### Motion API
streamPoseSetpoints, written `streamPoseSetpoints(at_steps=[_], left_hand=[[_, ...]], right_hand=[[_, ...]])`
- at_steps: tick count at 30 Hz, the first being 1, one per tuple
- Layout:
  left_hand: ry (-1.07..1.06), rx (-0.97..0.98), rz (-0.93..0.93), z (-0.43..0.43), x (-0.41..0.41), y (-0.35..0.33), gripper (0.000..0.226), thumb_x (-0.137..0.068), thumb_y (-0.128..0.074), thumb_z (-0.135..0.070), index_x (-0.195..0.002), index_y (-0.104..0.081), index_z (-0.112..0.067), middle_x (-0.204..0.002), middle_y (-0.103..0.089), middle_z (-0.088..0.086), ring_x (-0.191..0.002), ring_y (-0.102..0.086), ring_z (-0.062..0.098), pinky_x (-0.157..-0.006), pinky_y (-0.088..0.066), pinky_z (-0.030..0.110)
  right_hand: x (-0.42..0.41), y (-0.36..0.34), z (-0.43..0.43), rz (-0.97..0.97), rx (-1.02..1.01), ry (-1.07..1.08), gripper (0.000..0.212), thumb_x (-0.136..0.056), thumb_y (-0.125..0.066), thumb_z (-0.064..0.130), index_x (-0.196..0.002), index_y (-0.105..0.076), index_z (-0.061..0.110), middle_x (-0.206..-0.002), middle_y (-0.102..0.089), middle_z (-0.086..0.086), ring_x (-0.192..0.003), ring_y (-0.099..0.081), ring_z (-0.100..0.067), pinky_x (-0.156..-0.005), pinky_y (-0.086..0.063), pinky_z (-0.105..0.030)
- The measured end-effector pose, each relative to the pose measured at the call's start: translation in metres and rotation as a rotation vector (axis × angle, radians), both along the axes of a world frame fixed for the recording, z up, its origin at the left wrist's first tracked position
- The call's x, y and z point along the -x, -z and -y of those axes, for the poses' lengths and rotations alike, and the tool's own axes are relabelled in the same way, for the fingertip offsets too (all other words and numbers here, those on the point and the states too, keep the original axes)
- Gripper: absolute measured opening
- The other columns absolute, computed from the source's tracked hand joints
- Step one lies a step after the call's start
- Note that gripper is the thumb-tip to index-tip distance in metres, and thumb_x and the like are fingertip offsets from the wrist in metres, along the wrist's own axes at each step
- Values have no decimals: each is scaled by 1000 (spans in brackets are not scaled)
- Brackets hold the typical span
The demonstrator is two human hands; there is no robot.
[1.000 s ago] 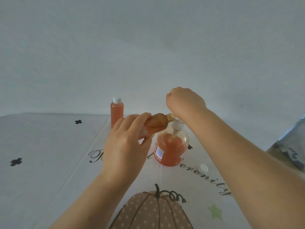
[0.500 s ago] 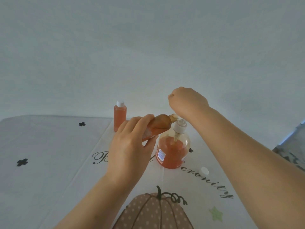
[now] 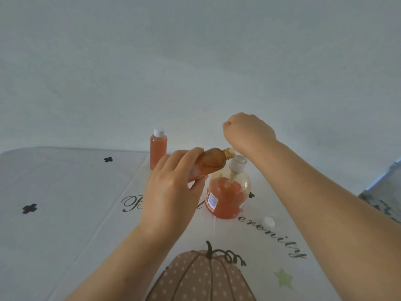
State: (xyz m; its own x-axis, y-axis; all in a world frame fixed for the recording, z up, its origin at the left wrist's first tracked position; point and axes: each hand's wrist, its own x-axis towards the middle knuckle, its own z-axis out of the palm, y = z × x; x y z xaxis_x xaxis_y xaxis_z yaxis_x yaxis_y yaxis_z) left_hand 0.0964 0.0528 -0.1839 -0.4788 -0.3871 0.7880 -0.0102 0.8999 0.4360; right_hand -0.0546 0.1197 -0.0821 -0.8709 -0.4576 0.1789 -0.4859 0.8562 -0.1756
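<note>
My left hand (image 3: 171,190) grips a small open bottle (image 3: 211,161) of orange liquid, tilted on its side with its mouth against the nozzle of a pump dispenser. The round pump bottle (image 3: 227,194) stands on the table, about half full of orange liquid, with a white pump head (image 3: 237,164). My right hand (image 3: 247,131) is curled into a fist above the pump head; what its fingers touch is hidden. A second small bottle (image 3: 158,148) with a white cap stands upright behind my left hand.
A loose white cap (image 3: 268,222) lies on the tablecloth (image 3: 65,213) right of the pump bottle. The white cloth carries black script, small black crosses and a dotted pumpkin print (image 3: 201,276). A pale wall rises behind the table. Patterned fabric (image 3: 384,203) shows at the right edge.
The view has shifted slightly, so everything sits a little lower and further right in the frame. Both hands keep the same hold at the pump and tilted bottle.
</note>
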Motion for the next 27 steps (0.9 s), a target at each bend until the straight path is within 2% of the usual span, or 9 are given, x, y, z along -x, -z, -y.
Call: streamPoseSetpoints(at_steps=[5,8,16,22,27], left_hand=[[2,-13,-6,-2,-2,-1,42,-77,-78,-18,-116,-64,-16,-98,-66,-5,-84,-59,17,-68,-47,26],[0,-12,-18,-2,-1,-2,42,-76,-79,-16,-116,-64,-16,-97,-66,-5,-83,-58,16,-68,-45,25],[-22,-8,-2,0,2,0,38,-76,-78,-14,-112,-67,-14,-96,-67,-3,-82,-59,18,-67,-43,24],[-17,-8,14,0,1,2,39,-75,-78,-12,-112,-67,-14,-96,-67,-3,-82,-59,19,-67,-45,26],[-13,-8,15,-2,0,1,40,-77,-78,-16,-115,-66,-15,-97,-67,-4,-83,-58,17,-68,-45,25]], right_hand=[[-1,-9,-1,-62,-84,-41,28,-95,-36,20,-69,-47,16,-74,-53,-2,-64,-49,-20,-53,-30,-25],[-1,-9,1,-64,-102,-36,27,-94,-38,17,-68,-48,16,-73,-53,-1,-61,-47,-19,-53,-30,-25],[3,6,4,-40,-56,-18,30,-93,-34,21,-68,-48,14,-69,-50,-2,-58,-44,-19,-52,-28,-26],[3,9,4,58,-11,18,31,-93,-34,24,-85,-62,14,-80,-60,-3,-63,-50,-20,-54,-30,-27],[2,3,0,21,1,-1,31,-94,-34,26,-77,-57,14,-74,-57,-2,-59,-48,-19,-52,-28,-27]])
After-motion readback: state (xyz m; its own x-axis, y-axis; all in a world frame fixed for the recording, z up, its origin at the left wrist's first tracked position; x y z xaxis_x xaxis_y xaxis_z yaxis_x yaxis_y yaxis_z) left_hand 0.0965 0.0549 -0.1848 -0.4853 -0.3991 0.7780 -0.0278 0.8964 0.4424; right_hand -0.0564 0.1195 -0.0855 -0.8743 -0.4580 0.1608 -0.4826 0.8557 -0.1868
